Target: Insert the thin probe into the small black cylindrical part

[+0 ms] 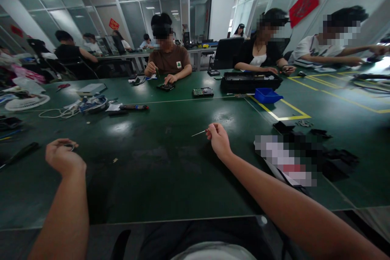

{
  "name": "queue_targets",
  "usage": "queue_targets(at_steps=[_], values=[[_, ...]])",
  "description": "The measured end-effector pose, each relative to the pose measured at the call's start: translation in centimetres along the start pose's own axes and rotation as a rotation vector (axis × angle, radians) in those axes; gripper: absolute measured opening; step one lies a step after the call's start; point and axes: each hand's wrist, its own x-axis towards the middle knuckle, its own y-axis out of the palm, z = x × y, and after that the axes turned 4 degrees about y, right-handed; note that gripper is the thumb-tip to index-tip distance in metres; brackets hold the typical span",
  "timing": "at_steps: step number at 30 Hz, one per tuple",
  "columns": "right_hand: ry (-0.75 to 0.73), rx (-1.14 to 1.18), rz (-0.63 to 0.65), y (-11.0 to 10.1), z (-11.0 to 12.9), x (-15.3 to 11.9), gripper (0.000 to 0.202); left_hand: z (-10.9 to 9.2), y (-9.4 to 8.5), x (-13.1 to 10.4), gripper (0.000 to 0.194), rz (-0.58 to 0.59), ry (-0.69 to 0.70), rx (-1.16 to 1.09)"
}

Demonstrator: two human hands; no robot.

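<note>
table (164,187), dark green: ran out of view at left and right, with yellow lines (294,118) marked on the right part. across it, co-worker in a brown top (183,55): sat bent over a flat dark part (166,87), legs hidden behind the tabletop. on the wall, red banner (304,4): hung tilted, too blurred to read. far side, long black housing (251,83): lay just behind the blue tray (268,96), with contents too dim to make out. near the right forearm, pixelated white-and-red item (284,160): showed no readable print, partly blocked the view of black pieces (339,158) behind. right hand (219,140): stood over the middle of the table, fingers clamped on the red end of a thin tool (198,133), handle mostly hidden in the grip, bare shaft pointing left. left hand (65,156): hung well apart at the left, fingers curled at a small pale ring-like thing (69,146), half covered; could not tell whether closed tight on it. beyond the black pieces, tiny metal bits (304,123): lay loose, too small to identify.
</note>
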Motion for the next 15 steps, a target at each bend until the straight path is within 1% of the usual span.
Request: queue_targets(at_steps=[2, 3, 5, 8, 10, 12, 14, 15], values=[[-0.012, -0.002, 0.039, 0.0, 0.2, -0.2, 0.030, -0.1, 0.5, -0.4, 0.023, -0.071, 0.007, -0.089], [-0.022, -0.005, 0.051, 0.0, 0.3, -0.3, 0.030, 0.0, 0.8, -0.7, 0.023, -0.079, 0.005, -0.118], [-0.043, -0.023, 0.066, 0.0, 0.7, -0.5, 0.029, 0.1, 1.5, -1.1, 0.023, -0.037, 0.000, -0.146], [-0.083, -0.077, 0.111, 0.0, 1.6, -1.0, 0.029, 0.0, 2.7, -1.9, 0.022, 0.064, -0.002, -0.183], [-0.119, -0.139, 0.170, -0.1, 2.2, -1.4, 0.031, -0.6, 3.8, -3.0, 0.021, 0.161, -0.006, -0.209], [-0.144, -0.180, 0.199, -0.2, 2.7, -1.7, 0.034, -1.7, 5.1, -4.8, 0.020, 0.303, -0.021, -0.245], [-0.158, -0.196, 0.220, -0.4, 3.1, -2.0, 0.034, -3.2, 6.7, -7.3, 0.024, 0.468, -0.041, -0.271], [-0.165, -0.195, 0.227, -0.6, 3.2, -2.1, 0.033, -4.0, 7.6, -8.6, 0.026, 0.587, -0.060, -0.275]])
